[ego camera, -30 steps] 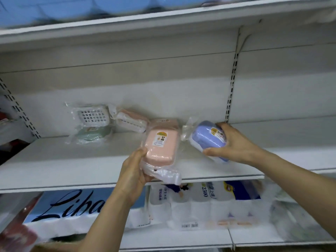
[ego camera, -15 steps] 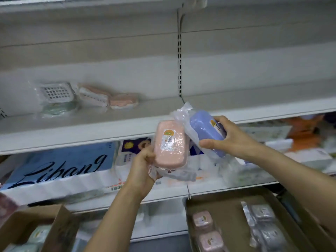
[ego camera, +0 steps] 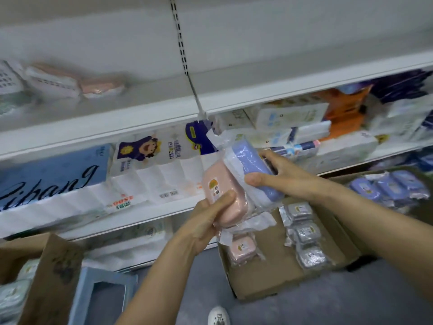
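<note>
While gripping one pink case (ego camera: pixel 222 191) with the left hand (ego camera: pixel 206 219), clamping one blue case (ego camera: pixel 253 165) with the right hand (ego camera: pixel 281 177), both touching. Below, in one cardboard box (ego camera: pixel 264 282): three grey cases (ego camera: pixel 307 232).

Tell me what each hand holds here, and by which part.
The left hand grips the pink wrapped box by its lower end. The right hand grips the blue wrapped box around its middle.

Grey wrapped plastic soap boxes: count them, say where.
3, in a row inside the open brown cardboard box: far one, middle one, near one. Others may hide beneath.
</note>
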Motion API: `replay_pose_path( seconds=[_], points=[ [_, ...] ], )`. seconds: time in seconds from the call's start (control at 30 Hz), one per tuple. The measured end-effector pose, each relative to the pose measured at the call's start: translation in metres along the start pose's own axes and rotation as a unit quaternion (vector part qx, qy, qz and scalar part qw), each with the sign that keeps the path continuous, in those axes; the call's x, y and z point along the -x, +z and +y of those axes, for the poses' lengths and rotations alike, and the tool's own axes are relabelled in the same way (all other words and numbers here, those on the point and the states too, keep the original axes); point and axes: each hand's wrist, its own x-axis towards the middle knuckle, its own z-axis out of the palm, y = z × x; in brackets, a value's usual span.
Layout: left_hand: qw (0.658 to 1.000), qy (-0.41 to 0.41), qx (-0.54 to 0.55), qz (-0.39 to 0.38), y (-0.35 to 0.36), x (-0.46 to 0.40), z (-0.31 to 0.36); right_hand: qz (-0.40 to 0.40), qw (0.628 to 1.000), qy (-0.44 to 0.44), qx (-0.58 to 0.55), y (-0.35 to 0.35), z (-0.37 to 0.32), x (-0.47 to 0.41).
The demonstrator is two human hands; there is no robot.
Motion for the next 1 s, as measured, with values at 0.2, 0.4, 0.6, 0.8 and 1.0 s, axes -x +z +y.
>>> replay_pose_path(
  seconds=[0.2, 0.4, 0.6, 0.8, 1.0],
  points=[
    [0.993, -0.035, -0.067, 0.095, -0.020, -0.059, -0.049, 0.034, 0.994, 0.096, -0.030, 0.009, 0.068, -0.013],
    [0.972, -0.146, -0.145, 0.114, -0.076, -0.146, -0.120, 0.033, 0.974, 0.219, -0.040, 0.026, 0.182, -0.033],
    [0.934, -0.184, -0.289, 0.105, -0.125, -0.257, -0.192, 0.016, 0.949, 0.315, 0.002, 0.052, 0.303, -0.059],
    [0.915, -0.185, -0.356, 0.043, -0.153, -0.361, -0.245, 0.003, 0.941, 0.338, 0.035, 0.087, 0.397, -0.079],
    [0.783, -0.142, -0.605, 0.033, -0.174, -0.429, -0.298, -0.003, 0.942, 0.329, 0.064, 0.103, 0.459, -0.097]
  ],
)
